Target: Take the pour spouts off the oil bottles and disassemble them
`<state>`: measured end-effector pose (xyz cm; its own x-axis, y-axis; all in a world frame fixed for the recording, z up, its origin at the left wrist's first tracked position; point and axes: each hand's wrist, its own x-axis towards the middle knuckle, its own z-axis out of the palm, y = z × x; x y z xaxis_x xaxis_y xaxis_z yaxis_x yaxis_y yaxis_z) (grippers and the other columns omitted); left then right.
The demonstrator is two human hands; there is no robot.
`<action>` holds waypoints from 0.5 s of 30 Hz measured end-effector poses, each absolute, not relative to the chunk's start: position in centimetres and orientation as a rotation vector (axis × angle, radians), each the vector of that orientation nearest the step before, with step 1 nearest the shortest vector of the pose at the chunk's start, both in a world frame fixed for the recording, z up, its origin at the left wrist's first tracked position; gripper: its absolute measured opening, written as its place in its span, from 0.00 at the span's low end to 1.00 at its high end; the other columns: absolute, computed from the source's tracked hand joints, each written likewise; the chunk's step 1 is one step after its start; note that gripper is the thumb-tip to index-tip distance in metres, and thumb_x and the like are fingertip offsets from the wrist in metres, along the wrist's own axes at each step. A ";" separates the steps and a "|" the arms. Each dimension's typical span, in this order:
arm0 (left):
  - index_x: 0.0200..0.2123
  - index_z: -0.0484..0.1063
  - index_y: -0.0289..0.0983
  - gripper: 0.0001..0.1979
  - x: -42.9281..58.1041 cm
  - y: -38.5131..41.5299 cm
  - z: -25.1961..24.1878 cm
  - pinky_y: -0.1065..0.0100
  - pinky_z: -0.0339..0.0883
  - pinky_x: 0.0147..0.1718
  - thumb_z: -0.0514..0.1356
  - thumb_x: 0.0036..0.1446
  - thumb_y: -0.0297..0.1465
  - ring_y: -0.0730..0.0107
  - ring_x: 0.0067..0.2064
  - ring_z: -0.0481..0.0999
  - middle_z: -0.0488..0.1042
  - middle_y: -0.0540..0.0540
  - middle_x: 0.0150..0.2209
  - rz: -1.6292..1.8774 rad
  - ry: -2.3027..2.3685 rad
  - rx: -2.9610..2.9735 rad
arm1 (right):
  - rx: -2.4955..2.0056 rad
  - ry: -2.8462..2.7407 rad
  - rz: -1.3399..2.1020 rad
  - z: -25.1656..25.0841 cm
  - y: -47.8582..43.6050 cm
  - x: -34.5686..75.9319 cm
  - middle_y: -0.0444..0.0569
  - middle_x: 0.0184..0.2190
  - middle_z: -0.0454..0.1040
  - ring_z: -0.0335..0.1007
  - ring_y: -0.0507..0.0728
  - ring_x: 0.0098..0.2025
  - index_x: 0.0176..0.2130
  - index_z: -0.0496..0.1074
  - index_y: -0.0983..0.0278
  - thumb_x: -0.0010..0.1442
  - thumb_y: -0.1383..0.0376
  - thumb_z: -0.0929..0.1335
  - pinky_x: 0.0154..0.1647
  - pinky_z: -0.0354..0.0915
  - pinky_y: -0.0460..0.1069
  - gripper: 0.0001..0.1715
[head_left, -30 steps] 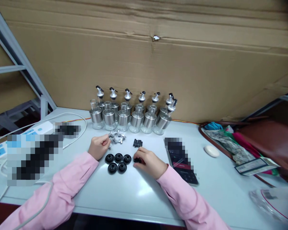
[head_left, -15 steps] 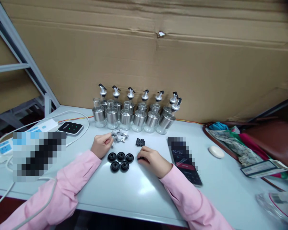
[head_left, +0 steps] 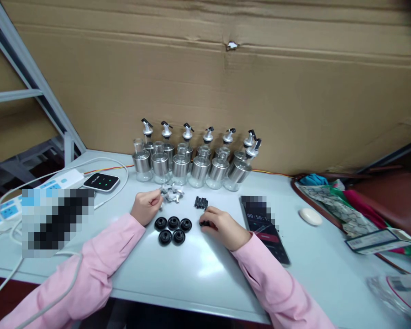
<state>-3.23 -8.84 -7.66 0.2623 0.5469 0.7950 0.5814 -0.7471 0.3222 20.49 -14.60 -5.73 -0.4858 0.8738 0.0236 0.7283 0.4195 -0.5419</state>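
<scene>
My left hand [head_left: 146, 208] rests on the table as a closed fist, beside a small pile of silver pourer parts [head_left: 173, 193]. Whatever may be inside that fist is hidden. With bent fingers, my right hand [head_left: 224, 227] is closed over small black parts [head_left: 204, 223] low on the tabletop; their exact shape is mostly covered. Just behind it lies a short row of black lever pieces [head_left: 201, 202]. Between the hands, several round black stoppers [head_left: 173, 223] sit in two rows.
Glass bottles with steel sleeves [head_left: 181, 167] stand in two rows at the back; pourer tops [head_left: 187, 131] show on several. A phone [head_left: 265, 230] lies right of my right hand, then a white oval object [head_left: 310, 216]. At left are a power strip [head_left: 63, 180] and cables.
My right hand has slid slightly to the right along the table with the small black parts under its fingers. The left fist stays in place.
</scene>
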 end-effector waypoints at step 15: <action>0.15 0.43 0.37 0.18 -3.1 -8.9 -7.5 0.79 0.47 0.15 0.52 0.46 0.20 0.82 0.16 0.45 0.44 0.58 0.14 -1.530 -1.120 -2.461 | -1.411 -2.258 0.876 -5.4 -14.5 21.5 0.48 0.33 0.68 0.67 0.50 0.28 0.40 0.71 0.67 0.43 0.81 0.65 0.33 0.66 0.46 0.22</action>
<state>-3.13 -8.88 -7.52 0.2553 0.5541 0.7923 0.5882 -0.7394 0.3275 21.49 -14.50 -5.41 -0.4507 0.8918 -0.0383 0.6845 0.3178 -0.6561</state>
